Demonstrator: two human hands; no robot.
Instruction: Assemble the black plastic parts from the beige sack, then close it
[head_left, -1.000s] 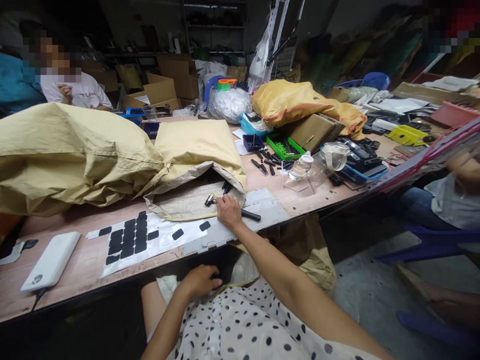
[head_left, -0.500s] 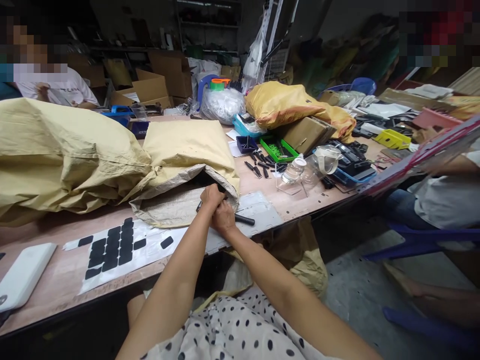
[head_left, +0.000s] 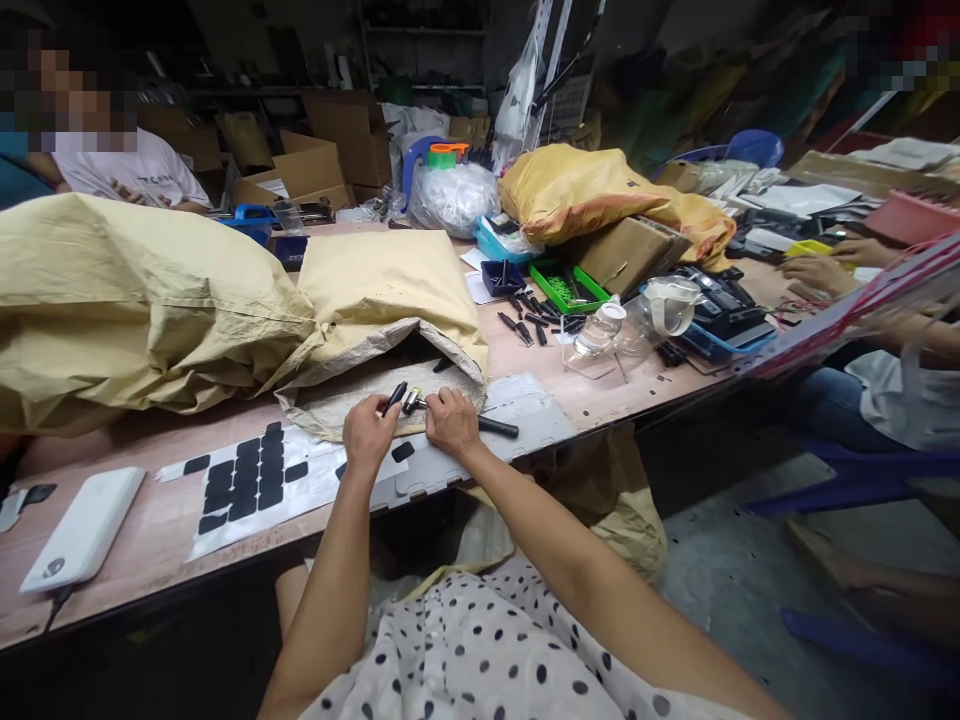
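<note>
My left hand [head_left: 366, 436] pinches a small black rod-like piece [head_left: 394, 399] in its fingertips, just in front of the sack mouth. My right hand [head_left: 453, 422] is closed around a hammer [head_left: 498, 428]; its shiny head sticks out to the left and its black handle to the right. Both hands are over the lower lip of an open cream sack [head_left: 382, 275], whose dark inside holds black pieces that I can barely make out. Beneath the hands is a grey board [head_left: 529, 408]. Black rounded pads [head_left: 244, 480] lie in rows on a white sheet to the left.
A second bulky sack [head_left: 135, 310] lies at left, behind a white power bank [head_left: 86, 530]. To the right are loose black parts [head_left: 536, 325], a green tray [head_left: 570, 290], a clear bottle [head_left: 600, 325] and a blue tray [head_left: 720, 340]. A co-worker's hands [head_left: 821, 270] are at far right.
My left hand has moved left, away from my right hand, and the black piece now shows in it. The hammer's head has come into sight. The whole view has shifted slightly.
</note>
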